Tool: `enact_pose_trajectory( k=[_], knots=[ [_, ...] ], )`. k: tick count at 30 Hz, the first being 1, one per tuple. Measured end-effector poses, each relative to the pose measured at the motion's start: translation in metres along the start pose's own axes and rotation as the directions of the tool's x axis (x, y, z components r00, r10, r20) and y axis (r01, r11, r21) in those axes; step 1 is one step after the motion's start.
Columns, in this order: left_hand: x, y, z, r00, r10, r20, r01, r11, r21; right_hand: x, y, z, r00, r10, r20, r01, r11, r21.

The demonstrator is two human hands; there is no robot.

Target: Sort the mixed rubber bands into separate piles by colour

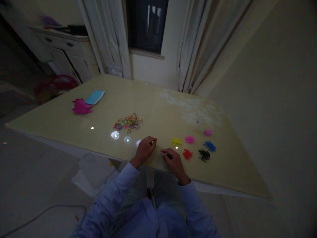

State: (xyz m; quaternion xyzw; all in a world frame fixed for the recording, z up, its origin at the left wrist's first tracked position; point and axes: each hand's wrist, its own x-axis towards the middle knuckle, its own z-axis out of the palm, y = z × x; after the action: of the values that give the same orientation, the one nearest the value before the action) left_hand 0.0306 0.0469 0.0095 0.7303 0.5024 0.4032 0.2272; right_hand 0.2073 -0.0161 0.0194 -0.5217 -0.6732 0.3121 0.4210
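Note:
My left hand [145, 147] hovers over or rests on the table [104, 140] near its front edge, thumb and fingers pinched together. Just to its right, my right hand [173, 161] is also pinched, its fingertips pointing at the left hand. Anything between the fingers is too small to make out. Beyond my left hand lies a mixed heap of small thin coloured pieces [129, 122], perhaps paper clips. Right of my right hand are single-colour piles: a yellow pile [176, 141], a pink pile [190, 139], a red pile [187, 154], a blue pile [210, 146] and a black pile [204, 155].
A pink lump [207, 132] sits behind the blue pile, with clear plastic beside it. At the far left are a crumpled magenta piece [82, 107] and a light-blue flat packet [95, 97]. Curtains, a window and a cabinet [66, 49] stand behind the table.

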Motion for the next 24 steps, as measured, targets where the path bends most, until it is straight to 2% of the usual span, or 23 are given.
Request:
enact_pose_trajectory(
  k=[3,6,9,11,15,19,24],
  knots=[
    [-0.016,-0.013,-0.017,0.998,-0.01,-0.062,0.011,1.0,0.023,0.026,-0.013,0.003,1.0,-0.009,0.026,0.009,1.0,-0.004],
    [-0.022,-0.019,-0.021,0.997,-0.027,-0.077,0.025,0.999,-0.021,0.066,-0.027,0.019,0.993,-0.071,0.092,0.073,0.997,-0.017],
    [-0.021,-0.02,-0.018,0.996,-0.064,-0.055,0.061,0.997,-0.054,0.115,-0.037,0.046,0.975,-0.121,0.185,0.132,0.99,-0.046],
    [-0.02,-0.018,-0.015,0.995,-0.088,-0.042,0.085,0.994,-0.067,0.148,-0.042,0.068,0.961,-0.109,0.253,0.137,0.986,-0.097],
    [-0.018,-0.014,-0.016,0.994,-0.111,0.0,0.11,0.991,-0.07,0.196,-0.051,0.109,0.906,-0.057,0.419,0.227,0.901,-0.369],
    [-0.018,-0.012,-0.017,0.991,-0.134,0.018,0.134,0.991,0.013,0.216,-0.054,0.135,0.892,0.015,0.452,0.254,0.811,-0.527],
    [-0.019,-0.013,-0.014,0.987,-0.156,0.031,0.155,0.987,0.046,0.222,-0.052,0.149,0.904,0.076,0.421,0.224,0.754,-0.617]
  ],
)
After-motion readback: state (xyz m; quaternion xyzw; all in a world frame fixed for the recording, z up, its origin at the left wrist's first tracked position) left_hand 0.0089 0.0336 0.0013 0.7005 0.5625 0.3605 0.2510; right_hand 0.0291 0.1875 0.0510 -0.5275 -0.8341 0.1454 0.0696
